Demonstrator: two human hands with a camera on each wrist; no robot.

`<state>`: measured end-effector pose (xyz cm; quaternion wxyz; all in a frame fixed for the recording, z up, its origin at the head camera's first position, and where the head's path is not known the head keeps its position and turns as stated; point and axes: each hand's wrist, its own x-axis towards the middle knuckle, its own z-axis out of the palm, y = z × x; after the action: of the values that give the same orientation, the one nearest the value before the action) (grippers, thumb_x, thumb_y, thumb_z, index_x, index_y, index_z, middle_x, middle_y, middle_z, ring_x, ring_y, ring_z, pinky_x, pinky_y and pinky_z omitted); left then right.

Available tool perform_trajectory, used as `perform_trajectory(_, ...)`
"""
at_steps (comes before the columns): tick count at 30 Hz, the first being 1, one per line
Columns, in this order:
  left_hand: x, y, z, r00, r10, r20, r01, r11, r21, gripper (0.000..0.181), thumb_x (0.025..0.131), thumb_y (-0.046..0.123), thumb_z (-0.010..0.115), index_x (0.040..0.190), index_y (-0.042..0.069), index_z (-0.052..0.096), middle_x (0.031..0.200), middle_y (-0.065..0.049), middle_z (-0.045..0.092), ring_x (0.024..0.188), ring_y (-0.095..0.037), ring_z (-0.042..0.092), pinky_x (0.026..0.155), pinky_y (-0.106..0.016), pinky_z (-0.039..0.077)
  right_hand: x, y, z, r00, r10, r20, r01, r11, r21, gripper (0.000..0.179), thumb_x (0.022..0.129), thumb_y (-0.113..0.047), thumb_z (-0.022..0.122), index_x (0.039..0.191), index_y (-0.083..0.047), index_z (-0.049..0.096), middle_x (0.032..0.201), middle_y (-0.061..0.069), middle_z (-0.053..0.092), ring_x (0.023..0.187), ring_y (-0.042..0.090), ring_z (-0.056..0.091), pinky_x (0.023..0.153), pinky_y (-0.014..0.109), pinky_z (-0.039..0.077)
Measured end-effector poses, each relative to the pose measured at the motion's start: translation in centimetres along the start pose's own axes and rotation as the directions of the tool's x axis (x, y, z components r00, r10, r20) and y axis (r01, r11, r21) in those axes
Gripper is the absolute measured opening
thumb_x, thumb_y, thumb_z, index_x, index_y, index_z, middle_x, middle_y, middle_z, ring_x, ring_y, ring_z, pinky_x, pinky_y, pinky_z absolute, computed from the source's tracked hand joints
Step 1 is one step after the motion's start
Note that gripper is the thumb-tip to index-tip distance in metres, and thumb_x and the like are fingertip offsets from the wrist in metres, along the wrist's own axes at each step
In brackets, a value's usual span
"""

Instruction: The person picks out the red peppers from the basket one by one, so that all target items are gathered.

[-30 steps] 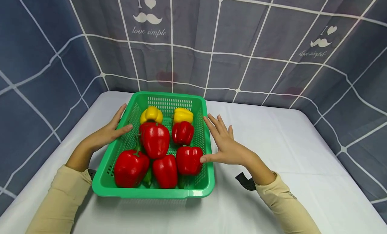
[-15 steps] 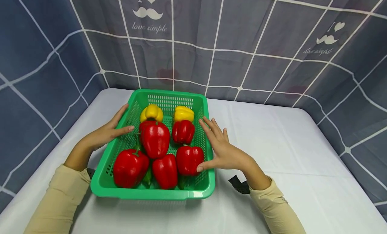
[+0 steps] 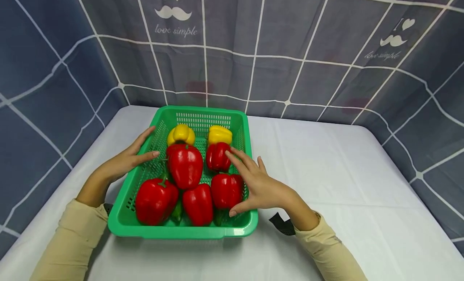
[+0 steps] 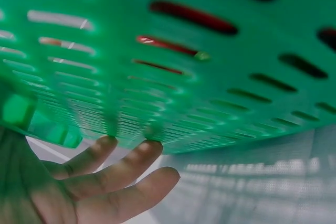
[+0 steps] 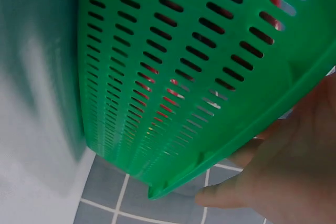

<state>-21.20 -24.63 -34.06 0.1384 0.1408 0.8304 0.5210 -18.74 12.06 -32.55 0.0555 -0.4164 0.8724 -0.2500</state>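
Observation:
A green slotted plastic basket [image 3: 183, 232] holds several red bell peppers and two yellow bell peppers, one [image 3: 181, 134] at the back left, the other [image 3: 220, 135] at the back right. My left hand [image 3: 125, 162] rests on the left rim, thumb reaching over it and straight fingers against the outer wall; in the left wrist view the fingertips [image 4: 152, 148] meet the slotted side. Over the right rim reaches my right hand [image 3: 262, 188], fingers spread above a red bell pepper [image 3: 226, 191] at the front right. Another red bell pepper [image 3: 218, 157] lies just beyond its fingertips. Whether it touches either is unclear.
The basket stands on a table with a white cloth [image 3: 326, 164]. Grey curtains [image 3: 232, 71] with white grid lines hang behind and at both sides. Green bits [image 3: 177, 213] show beneath the front peppers. A large red bell pepper [image 3: 157, 202] sits at the front left.
My right hand has moved left from beside the basket's right rim to over the red peppers inside. My left hand stays on the left rim, and the peppers have not moved.

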Motion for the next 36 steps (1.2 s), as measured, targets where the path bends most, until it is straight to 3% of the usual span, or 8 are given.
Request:
perform_trajectory(7,0.1,0.3,-0.3,1.0,-0.007,-0.005,0.007,1.0,0.011,0.078,0.095,0.023,0.047,0.146,0.03,-0.011,0.153,-0.007,-0.012,0.134,-0.036,0.01,0.082,-0.012,0.042,0.4,-0.6,-0.2,1.0,0.015,0.01,-0.014,0.997,-0.076,0.123,0.055,-0.047,0.084,0.147,-0.021,0.008,0.151,0.009,0.01,0.138,0.024,0.016,0.102,0.069,0.005)
perform_trajectory(16,0.3,0.4,-0.2,1.0,0.004,0.008,-0.004,1.0,-0.004,0.076,0.095,0.022,0.047,0.146,0.029,-0.01,0.153,-0.008,-0.011,0.134,-0.037,0.012,0.083,-0.017,0.044,0.8,-1.0,-0.3,0.99,0.073,0.119,-0.06,0.992,-0.107,0.097,0.06,-0.045,0.082,0.141,-0.021,0.032,0.144,0.006,0.03,0.132,0.021,0.027,0.105,0.064,0.0)
perform_trajectory(22,0.5,0.4,-0.1,1.0,0.004,0.013,-0.004,1.0,0.003,0.076,0.095,0.022,0.047,0.146,0.029,-0.009,0.153,-0.009,-0.009,0.134,-0.037,0.013,0.084,-0.016,0.043,1.0,-1.2,-0.1,0.984,0.096,0.147,-0.074,0.987,-0.144,0.096,0.06,-0.045,0.081,0.14,-0.023,0.032,0.13,-0.001,0.047,0.124,0.018,0.037,0.105,0.063,0.0)
perform_trajectory(27,0.5,0.4,0.0,1.0,0.011,0.013,-0.011,1.0,0.011,0.076,0.095,0.022,0.047,0.146,0.028,-0.009,0.153,-0.008,-0.008,0.134,-0.036,0.012,0.085,-0.015,0.042,1.2,-1.3,0.0,0.983,0.106,0.153,-0.079,0.982,-0.169,0.099,0.06,-0.044,0.082,0.141,-0.022,0.03,0.128,-0.001,0.049,0.123,0.017,0.04,0.106,0.062,-0.001)
perform_trajectory(31,0.4,0.3,0.1,1.0,0.003,0.009,-0.003,1.0,0.025,0.076,0.095,0.023,0.047,0.146,0.03,-0.009,0.153,-0.007,-0.009,0.135,-0.035,0.01,0.097,-0.034,0.04,1.4,-1.4,0.1,0.98,0.114,0.161,-0.086,0.981,-0.175,0.098,0.061,-0.042,0.082,0.142,-0.022,0.029,0.127,0.0,0.05,0.122,0.017,0.041,0.105,0.062,-0.001)
perform_trajectory(35,0.2,0.1,-0.1,1.0,-0.014,-0.002,0.014,1.0,0.025,0.078,0.095,0.023,0.048,0.145,0.032,-0.011,0.153,-0.005,-0.012,0.136,-0.036,0.006,0.101,-0.05,0.033,1.6,-1.4,0.2,0.981,0.101,0.167,-0.071,0.981,-0.178,0.096,0.063,-0.041,0.081,0.141,-0.023,0.029,0.126,-0.001,0.05,0.122,0.016,0.042,0.106,0.063,0.001)
perform_trajectory(36,0.1,0.1,-0.1,1.0,-0.017,-0.006,0.017,0.999,0.028,0.078,0.095,0.023,0.048,0.145,0.033,-0.012,0.153,-0.005,-0.013,0.136,-0.036,0.005,0.1,-0.046,0.036,1.7,-1.3,0.2,0.981,0.098,0.167,-0.068,0.982,-0.176,0.095,0.063,-0.041,0.081,0.141,-0.023,0.029,0.126,-0.001,0.05,0.122,0.016,0.042,0.106,0.062,0.001)
